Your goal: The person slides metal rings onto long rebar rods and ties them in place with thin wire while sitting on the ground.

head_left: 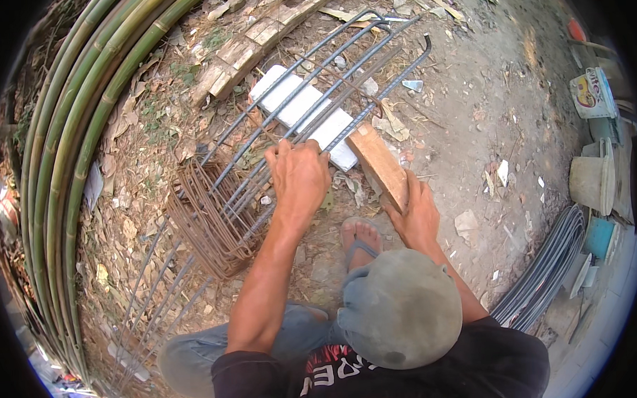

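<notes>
Snugly in right fingers [421, 193], wooden block [382, 170]; within tightly curled left fingers [286, 149], steel bars [362, 115].

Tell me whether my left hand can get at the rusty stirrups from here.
Likely yes: the stirrups sit close to your left hand, their near side uncovered. That hand is curled over the rods, though, so it may need to let go first.
</notes>
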The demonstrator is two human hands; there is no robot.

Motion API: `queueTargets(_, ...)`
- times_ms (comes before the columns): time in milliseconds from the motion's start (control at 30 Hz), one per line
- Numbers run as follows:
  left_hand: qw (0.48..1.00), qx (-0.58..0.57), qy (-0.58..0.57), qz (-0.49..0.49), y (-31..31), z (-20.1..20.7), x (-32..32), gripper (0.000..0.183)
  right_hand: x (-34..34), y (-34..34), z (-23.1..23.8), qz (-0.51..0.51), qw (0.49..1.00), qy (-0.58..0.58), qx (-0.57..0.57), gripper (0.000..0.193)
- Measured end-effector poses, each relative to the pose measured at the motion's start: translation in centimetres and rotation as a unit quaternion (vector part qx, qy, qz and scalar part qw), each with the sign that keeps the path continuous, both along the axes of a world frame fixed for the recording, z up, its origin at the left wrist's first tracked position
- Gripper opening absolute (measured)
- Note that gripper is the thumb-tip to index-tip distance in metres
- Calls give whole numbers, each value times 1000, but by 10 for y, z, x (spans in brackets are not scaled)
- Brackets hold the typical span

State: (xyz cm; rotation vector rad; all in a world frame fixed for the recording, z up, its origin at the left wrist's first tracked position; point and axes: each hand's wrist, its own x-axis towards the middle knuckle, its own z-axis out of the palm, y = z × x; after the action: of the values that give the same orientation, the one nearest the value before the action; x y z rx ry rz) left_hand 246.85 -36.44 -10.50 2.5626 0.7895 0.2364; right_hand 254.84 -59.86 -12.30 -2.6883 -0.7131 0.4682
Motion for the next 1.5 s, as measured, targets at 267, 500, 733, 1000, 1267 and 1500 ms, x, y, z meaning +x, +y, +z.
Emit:
queueTargets(267, 1000, -15, -5, -7, -2, -1, -1, 20, 16, 38, -4, 46, 996, -64, 38, 86)
queueTargets(500, 972, -38, -201, 114, 35, -13, -20, 19, 14, 39, -26, 8, 996, -46, 79, 78)
queueTargets(733, 996, 26, -1, 89, 46, -25, -50, 20, 14, 39, -26, 14, 994, -51, 97, 77)
queueTargets(1000, 983, 116, 113, 91, 26, -19, -39, 24, 13, 38, -28, 13, 992, -63, 106, 76)
queueTargets(1267, 978, 117, 128, 116, 13, -27, -38, 18, 11, 36, -35, 12, 992, -69, 102, 77)
queueTargets(1500, 971, 132, 177, 90, 24, -30, -37, 25, 10, 38, -36, 11, 993, -72, 88, 80)
